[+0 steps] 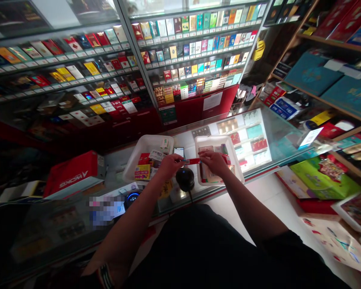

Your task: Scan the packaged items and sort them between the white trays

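Between my two hands, above a black round device (pixel 185 179) with a cable, I hold a small flat red packet (pixel 193 161). My left hand (pixel 171 165) pinches its left end, and the fingers of my right hand (pixel 212 161) close on its right end. A phone (pixel 179 151) with a lit screen lies just behind the packet. To the left is a white plastic basket (pixel 130 166) with several small boxes and packets in it. Under my right hand, a second white basket (pixel 238 170) holds flat packages, partly hidden by the hand.
Both baskets stand on a glass display counter (pixel 270 154). A red box (pixel 74 174) sits at the counter's left, near a round dark device with a blue light (pixel 132 198). Behind the counter, glass shelves (pixel 195 34) hold many cigarette packs. Green cartons (pixel 323 176) are at the right.
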`<action>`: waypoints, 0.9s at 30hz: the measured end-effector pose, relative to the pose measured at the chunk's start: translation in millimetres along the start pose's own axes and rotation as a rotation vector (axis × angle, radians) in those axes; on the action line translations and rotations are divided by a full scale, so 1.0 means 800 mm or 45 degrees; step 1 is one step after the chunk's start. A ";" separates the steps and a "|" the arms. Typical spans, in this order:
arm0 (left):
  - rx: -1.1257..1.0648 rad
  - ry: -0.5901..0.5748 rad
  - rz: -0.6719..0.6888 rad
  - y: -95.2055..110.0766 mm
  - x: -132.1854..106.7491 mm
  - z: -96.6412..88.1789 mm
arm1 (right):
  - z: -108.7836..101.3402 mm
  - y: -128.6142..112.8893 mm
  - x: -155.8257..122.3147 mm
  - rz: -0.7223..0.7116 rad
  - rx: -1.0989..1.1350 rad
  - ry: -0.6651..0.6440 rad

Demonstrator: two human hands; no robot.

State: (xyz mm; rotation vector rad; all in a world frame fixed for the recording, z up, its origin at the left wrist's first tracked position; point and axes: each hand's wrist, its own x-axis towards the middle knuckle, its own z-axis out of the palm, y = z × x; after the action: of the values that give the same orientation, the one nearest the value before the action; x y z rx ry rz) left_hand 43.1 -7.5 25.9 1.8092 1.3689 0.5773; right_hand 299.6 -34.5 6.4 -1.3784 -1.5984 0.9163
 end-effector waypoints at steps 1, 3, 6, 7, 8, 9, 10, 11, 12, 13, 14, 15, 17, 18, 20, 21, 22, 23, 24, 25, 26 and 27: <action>0.044 0.019 0.012 -0.004 0.001 -0.004 | 0.006 0.000 0.003 -0.010 -0.020 0.008; 0.160 0.051 0.078 -0.012 0.003 -0.010 | 0.019 0.002 0.009 -0.031 -0.084 0.029; 0.315 0.071 0.240 -0.027 0.008 -0.016 | 0.037 0.005 0.017 -0.066 -0.204 0.063; 0.350 0.073 0.284 -0.033 0.009 -0.017 | 0.043 0.006 0.019 -0.078 -0.242 0.068; 0.377 0.077 0.313 -0.038 0.010 -0.016 | 0.048 0.006 0.020 -0.088 -0.278 0.069; 0.400 0.088 0.326 -0.044 0.011 -0.015 | 0.053 0.006 0.022 -0.095 -0.311 0.068; 0.423 0.100 0.327 -0.050 0.011 -0.014 | 0.058 0.007 0.023 -0.095 -0.341 0.065; 0.445 0.112 0.320 -0.055 0.011 -0.012 | 0.062 0.007 0.024 -0.092 -0.367 0.066; 0.464 0.122 0.309 -0.060 0.011 -0.010 | 0.066 0.007 0.024 -0.086 -0.389 0.070; 0.482 0.125 0.300 -0.064 0.011 -0.007 | 0.069 0.008 0.025 -0.080 -0.407 0.075; 0.498 0.123 0.291 -0.067 0.010 -0.005 | 0.071 0.010 0.025 -0.074 -0.421 0.077; 0.511 0.116 0.283 -0.070 0.010 -0.003 | 0.073 0.011 0.026 -0.069 -0.433 0.073; 0.528 0.100 0.271 -0.074 0.010 0.002 | 0.075 0.014 0.026 -0.058 -0.451 0.047; 0.532 0.093 0.267 -0.076 0.010 0.003 | 0.076 0.016 0.025 -0.053 -0.459 0.034; 0.531 0.087 0.258 -0.079 0.010 0.006 | 0.076 0.018 0.025 -0.050 -0.473 0.020; 0.531 0.085 0.254 -0.080 0.011 0.007 | 0.076 0.018 0.025 -0.054 -0.480 0.019; 0.534 0.081 0.250 -0.082 0.011 0.008 | 0.076 0.018 0.025 -0.058 -0.487 0.018; 0.540 0.071 0.249 -0.083 0.011 0.009 | 0.076 0.018 0.025 -0.060 -0.494 0.016; 0.546 0.056 0.253 -0.084 0.011 0.010 | 0.075 0.018 0.026 -0.057 -0.499 0.012; 0.551 0.040 0.260 -0.085 0.012 0.010 | 0.075 0.018 0.027 -0.051 -0.501 0.009; 0.553 0.026 0.269 -0.086 0.012 0.011 | 0.075 0.018 0.028 -0.041 -0.502 0.010; 0.552 0.017 0.279 -0.087 0.013 0.011 | 0.075 0.019 0.029 -0.032 -0.502 0.010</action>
State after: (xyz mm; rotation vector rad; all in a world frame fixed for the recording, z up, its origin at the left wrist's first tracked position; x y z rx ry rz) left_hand 11.9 7.6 -36.0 2.3274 1.3906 0.4250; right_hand 248.8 -10.4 -28.5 -1.6186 -1.8532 0.5980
